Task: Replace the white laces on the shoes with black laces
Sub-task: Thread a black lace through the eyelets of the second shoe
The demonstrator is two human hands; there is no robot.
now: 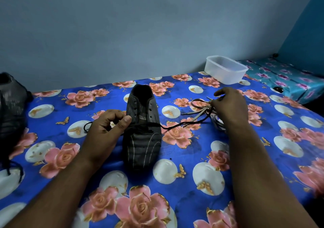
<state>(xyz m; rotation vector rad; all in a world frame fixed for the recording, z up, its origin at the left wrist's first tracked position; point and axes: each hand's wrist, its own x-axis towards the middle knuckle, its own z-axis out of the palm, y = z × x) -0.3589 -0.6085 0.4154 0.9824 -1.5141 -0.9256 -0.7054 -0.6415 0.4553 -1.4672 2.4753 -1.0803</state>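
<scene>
Second shoe (pixel 10 103): lay at the far left edge, well apart from the work.
Left hand (pixel 107 126): pinched the black lace (pixel 175 125) beside the shoe (pixel 142 128); an uneven pull could leave one end short.
Right hand (pixel 229 105): gripped the lace's far end among loose pale laces (pixel 199 110); the strands risked tangling.
Plastic tub (pixel 226 70): stood behind, empty-looking.
</scene>
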